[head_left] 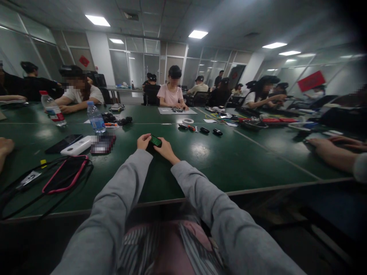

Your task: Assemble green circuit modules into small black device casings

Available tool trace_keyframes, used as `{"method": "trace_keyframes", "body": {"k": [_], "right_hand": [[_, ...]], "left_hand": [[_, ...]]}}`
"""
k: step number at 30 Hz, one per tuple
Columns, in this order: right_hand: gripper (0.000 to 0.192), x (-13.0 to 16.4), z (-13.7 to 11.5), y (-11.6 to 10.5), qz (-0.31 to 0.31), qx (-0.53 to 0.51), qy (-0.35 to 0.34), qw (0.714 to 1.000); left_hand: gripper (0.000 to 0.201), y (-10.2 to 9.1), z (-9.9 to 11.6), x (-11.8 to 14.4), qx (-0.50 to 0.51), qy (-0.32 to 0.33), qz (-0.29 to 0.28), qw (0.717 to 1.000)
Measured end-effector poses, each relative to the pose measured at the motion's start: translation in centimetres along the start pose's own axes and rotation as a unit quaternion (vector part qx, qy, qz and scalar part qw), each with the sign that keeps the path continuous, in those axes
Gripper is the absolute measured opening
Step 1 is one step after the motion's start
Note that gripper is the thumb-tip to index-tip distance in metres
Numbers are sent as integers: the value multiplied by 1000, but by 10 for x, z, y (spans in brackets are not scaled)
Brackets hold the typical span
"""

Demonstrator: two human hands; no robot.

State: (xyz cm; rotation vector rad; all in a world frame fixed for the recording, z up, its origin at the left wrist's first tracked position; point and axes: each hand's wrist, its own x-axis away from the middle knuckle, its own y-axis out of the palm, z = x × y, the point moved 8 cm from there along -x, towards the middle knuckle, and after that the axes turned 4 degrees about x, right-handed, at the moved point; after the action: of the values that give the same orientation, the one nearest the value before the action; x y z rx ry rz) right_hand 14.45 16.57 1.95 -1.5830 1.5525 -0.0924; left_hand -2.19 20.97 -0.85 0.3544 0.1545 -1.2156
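Extending forward over the near edge of the desk [218,168] in grey sleeves [120,198]. Meeting near the middle of the desk, well in from that edge: left hand [143,142] and right hand [165,149], both pinching a small dark device with a green face [155,141] between them. Left fingertips gripping its left end; right thumb and fingers closing on its right end. Device resting at or just above the green surface; contact not discernible.

Lying toward the near left corner: a phone in a pink-rimmed case [64,173], ringed by a loop of black cable [43,191]. Beyond it, toward the left edge: a black phone [63,143], a white power bank [78,146] touching beside it, then a blurred dark item.

Resting at the right edge: another person's forearm and hand [332,151], flat on the surface.

Standing farther back on the left: two clear water bottles, one with a blue cap [95,118], one with a red cap [53,109]. Scattered beyond the middle: a roll of tape [188,121] and small black parts [210,131].

Sitting along the far edge: several people, one in a pink shirt [171,94] handling items on a grey mat [177,111].
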Motion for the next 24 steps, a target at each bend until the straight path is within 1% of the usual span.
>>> {"method": "trace_keyframes", "body": {"k": [1,3,6,9,13,16,21,24], "right_hand": [[49,-4,5,1,4,-1,13,1000],[50,-11,13,4,8,-16,28,999],[51,-13,14,5,8,-39,2,999],[50,-10,9,3,10,-35,-23,999],[50,-6,6,1,12,-17,-3,1000],[49,-5,6,1,16,-10,3,1000],[50,-6,13,3,20,27,12,999],[50,-6,16,6,11,37,17,999]], "left_hand": [[25,1,-3,-3,-5,6,22,1000],[29,2,-8,-6,-17,12,41,999],[28,2,-13,-8,-25,10,32,999],[25,-2,-13,-7,-36,15,20,999],[22,-3,-7,-3,-73,30,11,997],[19,-1,-4,-1,-108,28,6,994],[18,-3,-2,1,-172,21,23,985],[19,-3,-3,1,-183,17,23,983]]}}
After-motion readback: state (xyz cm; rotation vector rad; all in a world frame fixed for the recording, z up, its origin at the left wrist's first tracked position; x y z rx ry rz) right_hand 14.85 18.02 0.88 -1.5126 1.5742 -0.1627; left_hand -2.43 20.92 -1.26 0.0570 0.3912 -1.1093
